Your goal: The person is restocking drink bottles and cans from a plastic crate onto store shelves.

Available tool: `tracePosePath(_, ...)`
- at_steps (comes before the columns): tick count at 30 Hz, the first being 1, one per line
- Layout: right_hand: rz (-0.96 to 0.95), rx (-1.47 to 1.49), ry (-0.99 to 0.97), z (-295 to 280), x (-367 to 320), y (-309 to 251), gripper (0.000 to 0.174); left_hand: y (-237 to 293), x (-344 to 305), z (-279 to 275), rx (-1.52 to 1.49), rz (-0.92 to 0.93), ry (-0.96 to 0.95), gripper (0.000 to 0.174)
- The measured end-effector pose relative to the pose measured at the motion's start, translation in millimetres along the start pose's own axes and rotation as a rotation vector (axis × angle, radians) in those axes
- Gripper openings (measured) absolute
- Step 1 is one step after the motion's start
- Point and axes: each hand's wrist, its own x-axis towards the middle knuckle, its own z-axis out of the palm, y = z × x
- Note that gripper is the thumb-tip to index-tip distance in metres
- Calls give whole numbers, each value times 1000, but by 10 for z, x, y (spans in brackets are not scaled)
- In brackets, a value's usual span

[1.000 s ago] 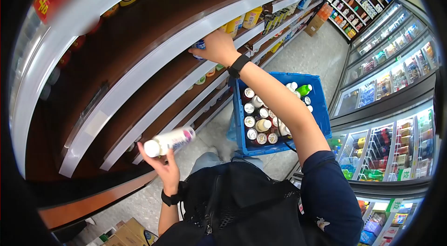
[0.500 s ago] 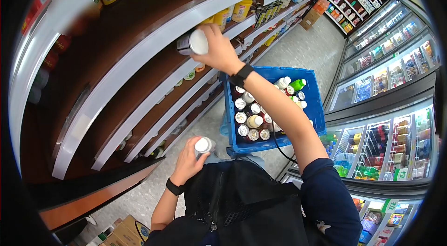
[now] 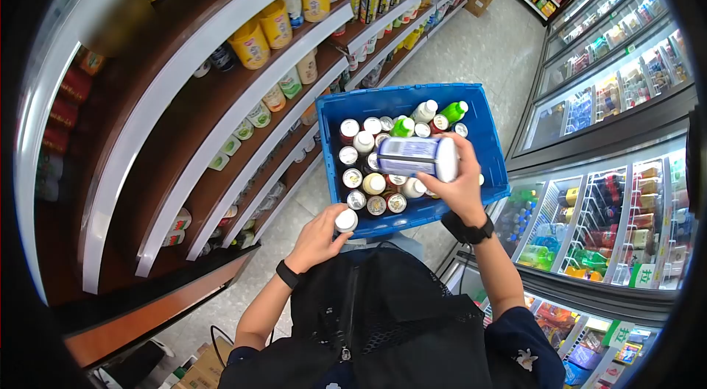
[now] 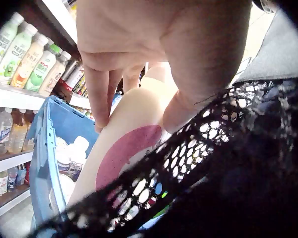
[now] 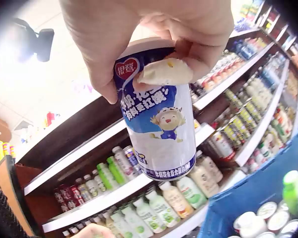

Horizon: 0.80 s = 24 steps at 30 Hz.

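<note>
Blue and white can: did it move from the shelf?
Yes. The blue and white metal can in the right hand left the brown wooden shelf and now lies sideways above the blue plastic crate.

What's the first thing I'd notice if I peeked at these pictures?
Probably the big blue crate, packed with drinks, in the aisle beside the shelves. Right above it, the right hand holds a blue-and-white can lying sideways. Lower down, the left hand grips a pale bottle with a white cap.
</note>
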Motion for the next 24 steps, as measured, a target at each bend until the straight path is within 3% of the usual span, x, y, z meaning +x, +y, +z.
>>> tracePosePath(7, 279, 123, 226, -1264, -501, 447, 72, 658, 476, 351, 192, -14, -112, 56)
tracePosePath(12, 380, 190, 289, -1397, -735, 792, 73, 680, 532, 566, 302, -51, -181, 55)
tracePosePath(14, 389, 223, 286, -1428, -747, 845, 73, 792, 585, 595, 295, -154, -183, 54)
tracePosePath(24, 351, 120, 153, -1426, -619, 1073, 78, 988, 645, 729, 312, -195, -153, 52)
